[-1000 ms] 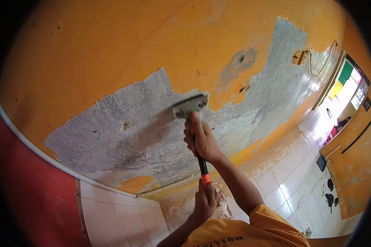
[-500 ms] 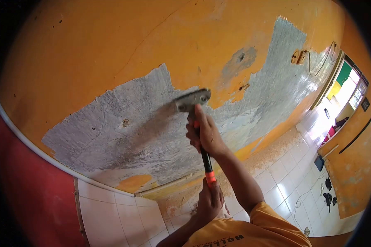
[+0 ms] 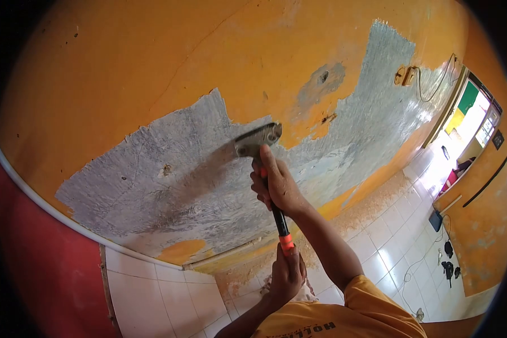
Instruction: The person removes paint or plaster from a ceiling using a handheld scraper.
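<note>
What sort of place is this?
Probably a room under renovation: the orange wall is stripped to grey in patches, a scraper is held up at it, and what looks like debris edges the tiled floor.

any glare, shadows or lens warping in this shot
Head view: strong fisheye, black rounded corners, the white pipe looking bowed; the window blown out, glare on the floor tiles; a soft dark shadow on the grey patch, down and left of the scraper, whose head looks slightly soft.

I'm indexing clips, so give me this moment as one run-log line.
right hand: grips scraper near head | left hand: grips handle low | blade: at orange paint edge | wall: part grey, part orange
</note>
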`<state>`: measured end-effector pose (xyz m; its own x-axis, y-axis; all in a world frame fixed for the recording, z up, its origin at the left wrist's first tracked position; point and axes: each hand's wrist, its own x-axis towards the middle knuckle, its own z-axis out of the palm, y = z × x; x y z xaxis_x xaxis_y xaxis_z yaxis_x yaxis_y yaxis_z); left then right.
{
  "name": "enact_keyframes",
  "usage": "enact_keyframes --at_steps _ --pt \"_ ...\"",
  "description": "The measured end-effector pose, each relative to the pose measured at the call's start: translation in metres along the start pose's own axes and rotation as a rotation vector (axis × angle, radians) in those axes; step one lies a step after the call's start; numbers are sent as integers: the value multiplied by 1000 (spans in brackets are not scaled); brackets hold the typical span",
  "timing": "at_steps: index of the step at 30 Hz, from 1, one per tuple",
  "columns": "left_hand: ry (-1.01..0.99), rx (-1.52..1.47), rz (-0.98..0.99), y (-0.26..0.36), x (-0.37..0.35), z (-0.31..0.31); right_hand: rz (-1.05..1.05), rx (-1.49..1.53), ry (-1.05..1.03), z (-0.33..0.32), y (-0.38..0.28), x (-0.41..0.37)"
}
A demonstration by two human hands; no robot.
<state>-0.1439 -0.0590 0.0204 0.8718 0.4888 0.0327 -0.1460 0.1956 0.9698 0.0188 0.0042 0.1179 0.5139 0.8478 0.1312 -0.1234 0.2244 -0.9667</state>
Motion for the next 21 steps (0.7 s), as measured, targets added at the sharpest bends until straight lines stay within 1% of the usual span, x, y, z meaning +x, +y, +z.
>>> enact_keyframes --at_steps 3,6,7,10,13,15,17,19,21 --pt "-13 -4 -68 -10 -6 1 48 -24 2 -5 12 -2" --pt "-11 85 75 10 9 0 -17 32 51 6 -20 7" --pt "-56 40 30 12 7 -2 2 68 19 4 -22 7" --pt "-35 60 12 -10 5 -1 2 11 -7 -5 -4 3" --pt "-31 53 -45 -20 -5 3 71 38 -14 -8 11 -4" --pt "27 256 128 -30 7 -3 17 25 0 -6 -3 3" --pt "35 272 162 -31 11 -4 2 31 -6 -6 -9 4" --pt "-24 105 67 -11 11 1 9 58 -21 -9 -10 5" --pt "12 135 42 -21 5 7 33 38 -42 -13 5 0"
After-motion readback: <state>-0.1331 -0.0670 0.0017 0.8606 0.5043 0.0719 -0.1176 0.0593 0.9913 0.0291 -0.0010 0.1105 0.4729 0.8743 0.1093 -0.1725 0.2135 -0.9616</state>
